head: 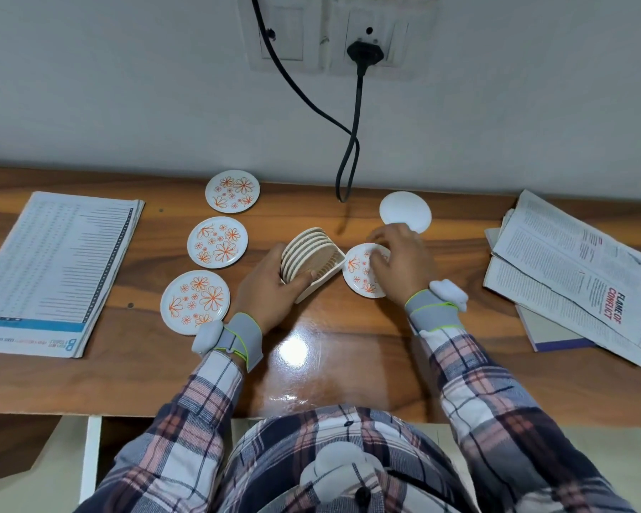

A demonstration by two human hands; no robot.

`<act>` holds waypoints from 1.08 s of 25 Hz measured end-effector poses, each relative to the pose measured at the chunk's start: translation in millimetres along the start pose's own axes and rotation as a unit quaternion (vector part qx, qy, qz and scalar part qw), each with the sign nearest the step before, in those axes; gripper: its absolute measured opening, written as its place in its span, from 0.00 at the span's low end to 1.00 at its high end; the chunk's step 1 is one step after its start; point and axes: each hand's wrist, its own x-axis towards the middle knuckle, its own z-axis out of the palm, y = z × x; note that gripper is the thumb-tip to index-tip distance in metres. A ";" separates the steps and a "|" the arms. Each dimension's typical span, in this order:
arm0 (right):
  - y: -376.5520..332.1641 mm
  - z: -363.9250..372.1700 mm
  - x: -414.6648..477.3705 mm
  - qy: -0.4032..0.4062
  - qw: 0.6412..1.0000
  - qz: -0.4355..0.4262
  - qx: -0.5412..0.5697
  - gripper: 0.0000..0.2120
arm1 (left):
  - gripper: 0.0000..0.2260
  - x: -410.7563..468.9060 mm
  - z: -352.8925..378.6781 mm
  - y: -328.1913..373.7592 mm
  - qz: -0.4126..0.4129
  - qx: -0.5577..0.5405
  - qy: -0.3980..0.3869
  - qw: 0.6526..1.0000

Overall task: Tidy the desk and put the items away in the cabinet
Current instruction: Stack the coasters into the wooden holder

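A cream coaster holder [322, 279] with several coasters upright in it sits mid-desk. My left hand [271, 286] grips it from the left, thumb across the coasters. My right hand [400, 264] pinches a floral coaster [356, 272] lying just right of the holder, fingers curled over its far edge. Three more floral coasters lie to the left: one at the back [232, 190], one in the middle [217, 242], one nearest me [195, 301]. A plain white coaster [404, 211] lies face down behind my right hand.
A folded newspaper [49, 272] lies at the desk's left end. Open magazines and a book [570, 275] are piled at the right. A black power cable [348, 161] hangs from the wall socket down to the wooden desk [330, 364]. An open gap shows below the desk's front edge.
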 end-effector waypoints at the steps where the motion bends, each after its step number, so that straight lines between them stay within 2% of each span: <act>1: 6.4 -2.9 10.8 -0.012 0.999 0.033 -0.033 0.16 | 0.16 1.0 0.3 0.1 -0.001 0.001 -0.003 1.000; 3: 17.8 -4.9 26.2 -0.076 0.989 0.093 -0.092 0.23 | 0.16 1.5 -0.3 0.1 -0.002 0.001 -0.004 1.000; 4: 22.4 -2.5 29.1 -0.093 0.983 0.111 -0.113 0.23 | 0.17 1.3 -0.8 -0.2 -0.001 0.000 -0.004 1.000; 5: 26.3 1.0 29.0 -0.087 0.981 0.122 -0.125 0.21 | 0.17 1.2 -0.9 -0.3 0.000 0.000 -0.005 1.000; 8: 35.3 5.9 17.6 0.004 0.983 0.142 -0.120 0.11 | 0.17 0.9 0.1 0.2 0.002 0.005 -0.009 1.000; 12: 47.0 -1.0 7.1 0.053 0.978 0.191 -0.062 0.15 | 0.17 0.7 -0.2 0.4 0.003 0.003 -0.009 1.000; 14: 50.5 -3.4 10.9 0.046 0.977 0.199 -0.070 0.20 | 0.16 -0.2 -1.3 0.6 0.004 0.004 -0.006 1.000; 18: 55.8 -12.3 24.7 -0.016 0.963 0.256 -0.084 0.41 | 0.15 -0.6 -1.3 2.8 0.006 0.008 -0.007 1.000; 20: 56.2 -17.5 23.9 -0.021 0.955 0.289 -0.067 0.44 | 0.15 -0.9 -1.6 2.4 0.006 0.007 -0.007 1.000; 23: 52.9 -23.2 11.8 0.024 0.963 0.266 -0.026 0.36 | 0.16 -1.1 -1.3 2.1 0.007 -0.004 -0.013 1.000; 27: 40.5 -33.8 -9.4 0.134 0.985 0.112 -0.005 0.16 | 0.14 -1.2 -0.8 1.2 0.011 0.006 -0.009 1.000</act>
